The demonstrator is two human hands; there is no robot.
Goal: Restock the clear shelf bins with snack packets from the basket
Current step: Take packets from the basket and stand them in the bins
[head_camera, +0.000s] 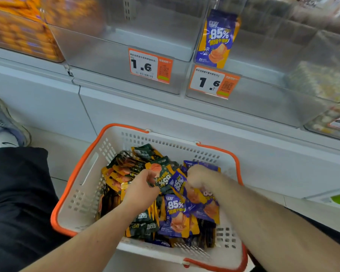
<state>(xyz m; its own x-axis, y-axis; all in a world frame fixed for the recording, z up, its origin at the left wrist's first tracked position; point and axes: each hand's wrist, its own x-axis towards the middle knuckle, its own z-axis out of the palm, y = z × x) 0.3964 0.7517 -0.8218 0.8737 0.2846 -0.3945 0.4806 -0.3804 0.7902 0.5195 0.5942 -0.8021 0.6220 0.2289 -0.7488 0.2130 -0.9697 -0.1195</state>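
A white basket with an orange rim (81, 179) stands on the floor, holding several dark green (145, 226) and purple snack packets (176, 214). My left hand (143, 185) grips a dark green packet (163, 180) over the pile. My right hand (199, 178) is curled round purple packets (180, 183) beside it. Above, two clear shelf bins carry 1.6 price tags: the left bin (106, 57) looks bare, and the right bin (263, 95) has one purple packet (217, 38) standing at its left wall.
A bin of orange snacks (22, 34) sits at the upper left, and bins of pale snacks (320, 83) at the right. The white shelf base (145, 112) runs behind the basket. My dark trouser leg (16, 193) and a shoe (2, 122) lie at the left.
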